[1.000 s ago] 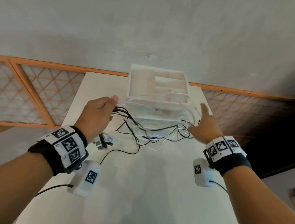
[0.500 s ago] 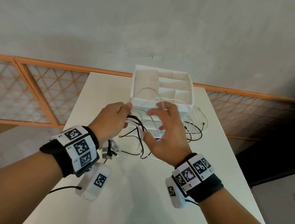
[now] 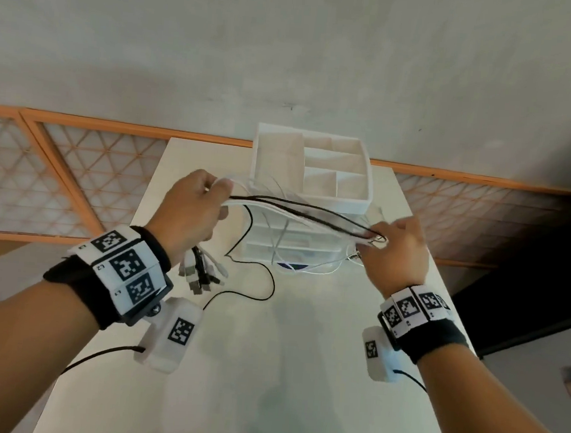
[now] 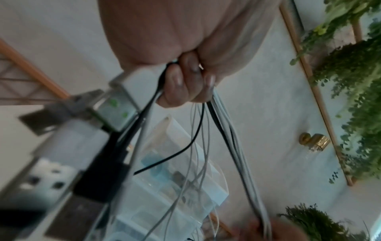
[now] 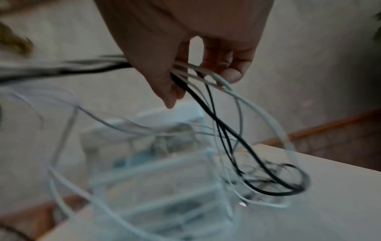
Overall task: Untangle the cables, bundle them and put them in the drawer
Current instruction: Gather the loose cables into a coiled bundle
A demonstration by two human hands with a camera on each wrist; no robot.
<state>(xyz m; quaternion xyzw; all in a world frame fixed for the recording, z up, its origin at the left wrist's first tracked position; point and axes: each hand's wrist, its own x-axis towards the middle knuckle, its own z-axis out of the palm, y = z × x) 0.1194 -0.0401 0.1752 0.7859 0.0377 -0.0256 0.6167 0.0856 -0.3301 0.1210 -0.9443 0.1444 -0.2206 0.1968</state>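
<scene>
Several black and white cables (image 3: 298, 212) stretch taut between my two hands above the table. My left hand (image 3: 196, 209) grips one end of the bunch in a fist (image 4: 185, 84), and their plugs (image 3: 201, 274) hang below it. To the right, my right hand (image 3: 394, 245) pinches the strands (image 5: 198, 78) between thumb and fingers. Loose loops (image 5: 274, 184) trail from it down onto the table. Behind the cables stands a white drawer unit (image 3: 295, 248) with an open divided tray (image 3: 315, 171) on top; its drawer fronts look closed.
The white table (image 3: 265, 368) is bare in front of the hands. One black cable (image 3: 255, 282) curls on it in front of the drawer unit. An orange-framed lattice rail (image 3: 58, 178) and a grey wall lie behind. The table's right edge (image 3: 442, 286) is near my right hand.
My right hand slid rightward along the cables from beside the left hand, pulling the bunch straight. The left hand rose a little and kept its grip.
</scene>
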